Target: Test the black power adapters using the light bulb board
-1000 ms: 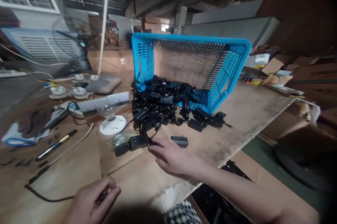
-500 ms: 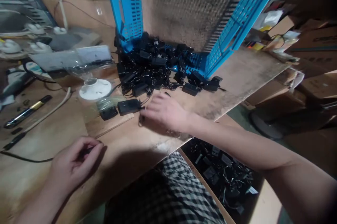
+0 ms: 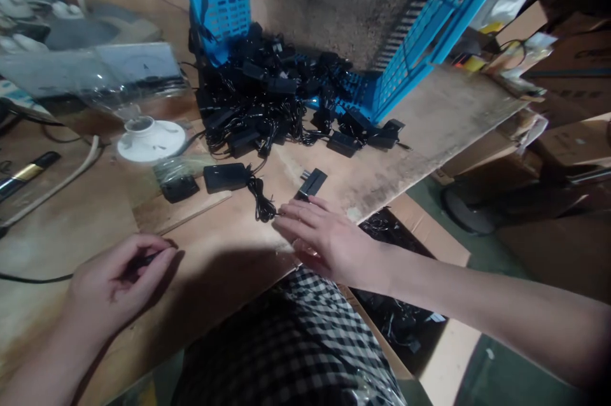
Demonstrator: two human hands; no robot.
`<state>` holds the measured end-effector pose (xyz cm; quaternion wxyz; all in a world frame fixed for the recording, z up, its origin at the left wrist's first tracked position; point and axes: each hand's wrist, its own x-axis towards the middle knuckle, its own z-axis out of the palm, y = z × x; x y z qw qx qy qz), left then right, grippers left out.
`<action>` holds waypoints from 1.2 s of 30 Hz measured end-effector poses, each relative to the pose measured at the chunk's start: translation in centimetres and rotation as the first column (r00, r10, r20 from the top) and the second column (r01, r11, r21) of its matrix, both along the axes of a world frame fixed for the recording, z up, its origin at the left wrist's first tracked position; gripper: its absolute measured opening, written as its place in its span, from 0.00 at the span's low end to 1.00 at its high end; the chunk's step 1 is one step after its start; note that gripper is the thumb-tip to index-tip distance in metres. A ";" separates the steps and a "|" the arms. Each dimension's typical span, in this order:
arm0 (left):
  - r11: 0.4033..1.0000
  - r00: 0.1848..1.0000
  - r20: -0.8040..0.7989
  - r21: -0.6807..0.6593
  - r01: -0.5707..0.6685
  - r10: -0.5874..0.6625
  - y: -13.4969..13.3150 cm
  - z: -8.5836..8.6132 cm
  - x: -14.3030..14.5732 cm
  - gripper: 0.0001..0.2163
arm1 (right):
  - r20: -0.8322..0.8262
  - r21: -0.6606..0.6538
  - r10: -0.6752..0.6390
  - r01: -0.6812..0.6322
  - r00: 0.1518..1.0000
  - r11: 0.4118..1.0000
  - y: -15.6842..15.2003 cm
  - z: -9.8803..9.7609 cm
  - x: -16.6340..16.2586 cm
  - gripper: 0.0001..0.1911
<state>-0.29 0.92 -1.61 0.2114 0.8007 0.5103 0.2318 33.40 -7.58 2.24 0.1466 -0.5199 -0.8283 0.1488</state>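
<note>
My right hand lies near the front edge of the wooden table, fingers stretched toward a coiled black cord that runs to a black power adapter. A second small black adapter lies just beyond my fingertips. My left hand rests on the table at the left, fingers curled round a small dark object I cannot make out. A blue plastic crate stands tipped on its side behind, with a heap of black adapters and cords spilling from it.
A white round lamp socket, clear plastic bags and a black and gold pen lie to the left. A cardboard box of black adapters stands below the table edge. Cardboard boxes are piled at the right.
My view has tilted further down. My right hand has drawn back toward me from the adapter, and the cord now lies uncovered at its fingertips. My left hand stays curled in place.
</note>
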 end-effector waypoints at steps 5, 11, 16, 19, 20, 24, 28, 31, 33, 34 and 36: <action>0.999 0.999 -0.003 0.031 0.044 -0.044 -0.2 0.4 0.4 0.16 | 0.058 -0.025 -0.139 0.141 0.989 0.990 4.5 -1.1 -3.3 0.29; 0.997 0.998 -0.054 0.072 -0.019 0.023 -0.5 0.5 0.3 0.17 | -0.085 -0.091 -0.202 0.194 0.976 0.977 6.1 -2.4 -6.0 0.13; 0.994 0.998 -0.045 0.099 0.047 -0.042 -0.2 0.4 0.0 0.16 | -0.021 -0.106 -0.118 0.116 0.993 0.988 2.3 -0.9 -4.7 0.07; 0.981 0.989 -0.037 0.130 0.146 -0.143 0.0 0.1 0.0 0.15 | 0.026 -0.112 -0.131 0.133 0.991 0.985 1.9 -0.9 -4.9 0.13; 0.974 0.983 -0.035 0.137 0.182 -0.179 0.1 -0.1 0.0 0.14 | 0.025 -0.111 -0.154 0.156 0.988 0.982 2.1 -1.2 -5.2 0.19; 0.957 0.972 -0.027 0.169 0.234 -0.233 0.1 -0.2 -0.1 0.12 | -0.014 -0.046 -0.142 0.141 0.990 0.989 2.3 -1.1 -6.0 0.24; 0.969 0.983 0.002 0.170 0.180 -0.183 -0.1 0.3 -0.1 0.12 | -0.318 -0.237 -0.045 -0.034 0.947 0.971 -2.4 2.2 -3.8 0.16; 0.953 0.977 0.012 0.222 0.204 -0.212 0.1 0.4 0.4 0.10 | -0.395 -0.578 -0.045 -0.210 0.917 0.789 -7.0 5.0 -1.5 0.15; 0.932 0.964 0.010 0.259 0.255 -0.267 0.3 0.3 0.8 0.09 | -0.380 -0.652 -0.092 -0.196 0.920 0.732 -9.2 5.9 -0.7 0.18; 0.921 0.957 0.007 0.273 0.277 -0.290 0.4 0.2 0.9 0.09 | -0.372 -0.659 -0.124 -0.168 0.920 0.733 -9.9 6.1 -0.5 0.19; 0.911 0.952 -0.006 0.289 0.294 -0.305 0.5 0.1 0.9 0.10 | -0.383 -0.667 -0.176 -0.140 0.907 0.732 -10.6 6.0 -0.3 0.22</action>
